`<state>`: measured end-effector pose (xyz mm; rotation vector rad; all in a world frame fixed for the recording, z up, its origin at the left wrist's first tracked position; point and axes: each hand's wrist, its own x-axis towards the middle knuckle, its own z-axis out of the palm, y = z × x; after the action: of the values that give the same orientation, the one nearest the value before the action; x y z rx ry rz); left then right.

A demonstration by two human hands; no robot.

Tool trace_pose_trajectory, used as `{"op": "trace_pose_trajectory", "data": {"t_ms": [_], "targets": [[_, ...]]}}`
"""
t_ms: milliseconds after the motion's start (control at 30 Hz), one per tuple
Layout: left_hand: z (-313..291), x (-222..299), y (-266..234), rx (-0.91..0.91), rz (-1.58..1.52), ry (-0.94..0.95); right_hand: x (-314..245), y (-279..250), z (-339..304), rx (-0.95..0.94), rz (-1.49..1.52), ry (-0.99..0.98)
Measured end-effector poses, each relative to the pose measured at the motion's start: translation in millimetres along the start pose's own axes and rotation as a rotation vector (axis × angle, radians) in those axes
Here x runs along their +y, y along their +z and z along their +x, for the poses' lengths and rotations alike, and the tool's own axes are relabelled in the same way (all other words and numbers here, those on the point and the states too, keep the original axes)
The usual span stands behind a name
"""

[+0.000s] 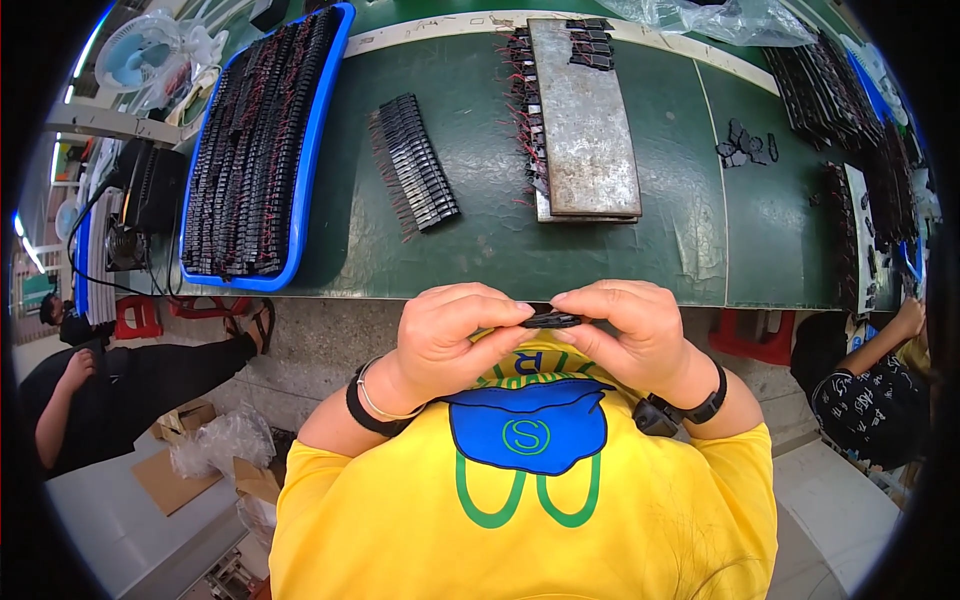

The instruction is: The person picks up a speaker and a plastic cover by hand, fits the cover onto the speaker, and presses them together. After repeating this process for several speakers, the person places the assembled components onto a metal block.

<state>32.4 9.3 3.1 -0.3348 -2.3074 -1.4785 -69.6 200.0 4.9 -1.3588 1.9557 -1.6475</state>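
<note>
Both my hands meet in front of my chest, just off the table's near edge. Between them is a small flat black plastic part (552, 320). The thumb and fingers of my left hand (455, 325) pinch its left end, while my right hand (635, 325) grips its right end the same way. Beyond them on the table lies a metal plate (585, 130), with a row of black parts with red wires (528, 110) along its left side and a few black pieces (591, 45) on its far end. To its left rests a slanting row of similar black parts (415, 165).
A blue tray (297, 215) packed with rows of wired black parts stands at the left of the green table (480, 255). Loose black pieces (745, 148) lie to the right. Plastic bags (720, 18) sit at the back. Co-workers (870, 390) sit on either side.
</note>
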Motion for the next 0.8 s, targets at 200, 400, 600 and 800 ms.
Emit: {"op": "trace_pose_trajectory", "data": {"t_ms": [200,400,600,800], "targets": [[-3.2,0.2,0.3,0.023,-0.021,-0.04,2.9,2.6,0.9,0.021,-0.061,-0.08],[-5.4,-0.5,0.3,0.012,-0.077,-0.142,1.2,1.9,0.9,-0.013,-0.026,-0.025],[-5.1,-2.3,2.0,0.012,-0.047,-0.118,4.7,4.3,-2.5,0.008,0.033,0.035],[-4.4,-1.7,0.8,-0.008,-0.032,-0.093,5.6,5.7,-2.0,0.002,0.064,0.053]]}}
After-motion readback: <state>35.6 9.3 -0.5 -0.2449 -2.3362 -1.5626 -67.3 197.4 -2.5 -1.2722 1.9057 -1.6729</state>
